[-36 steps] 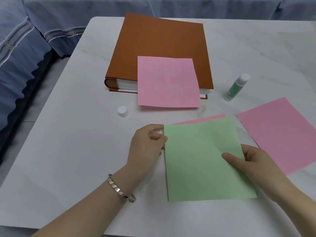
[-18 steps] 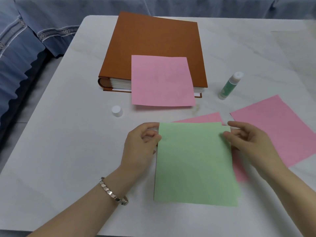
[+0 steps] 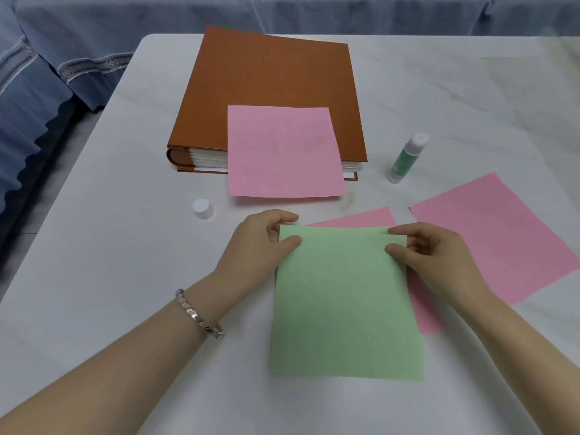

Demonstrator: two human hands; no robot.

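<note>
A white marble-look table (image 3: 94,277) stood against blue cloth (image 3: 47,89), and I worked in front of the brown album (image 3: 266,83). My left hand (image 3: 260,243) pinched the far left corner of the green sheet (image 3: 342,309), thumb on top and fingers curled behind. My right hand (image 3: 439,255) pinched the far right corner the same way. A bracelet (image 3: 199,315) sat on my left wrist. The green sheet lay on my side of the album, its near edge flat on the table, covering most of a pink sheet (image 3: 361,216).

A second pink sheet (image 3: 282,152) rested on the album's cover and overhung its front edge. A third pink sheet (image 3: 502,240) lay right of the album, nearer me. The glue stick (image 3: 406,158) lay uncapped just off the album's front right corner, and its cap (image 3: 202,208) stood before the spine corner.

I judged the job early on: glue was opened and sheets were laid out, but the green sheet showed no crease or paste, so squaring it up and fixing it remained. I could read no writing; the glue stick's green label was too small to make out.
</note>
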